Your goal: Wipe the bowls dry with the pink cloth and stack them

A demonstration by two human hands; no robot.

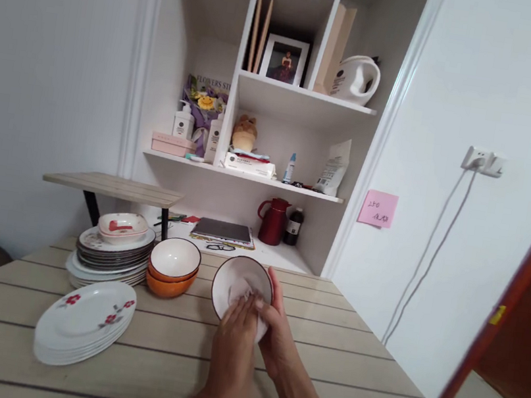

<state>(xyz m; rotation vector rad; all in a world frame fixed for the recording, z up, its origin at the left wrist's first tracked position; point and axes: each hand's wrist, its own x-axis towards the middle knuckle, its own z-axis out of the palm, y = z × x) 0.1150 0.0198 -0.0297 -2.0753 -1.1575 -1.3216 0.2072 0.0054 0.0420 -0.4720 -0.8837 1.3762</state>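
A white bowl with a dark rim is tilted toward me above the wooden table. My right hand grips its right edge, fingers wrapped round the rim. Inside the bowl my left hand presses a small white cloth or tissue against the surface, fingers closed on it. Just left of the bowl stand stacked orange bowls with white insides.
A stack of white plates with red flowers lies at the front left. Behind it is a taller pile of mixed plates topped by a small dish. Shelves behind the table hold a red jug, bottles, a framed photo and boxes.
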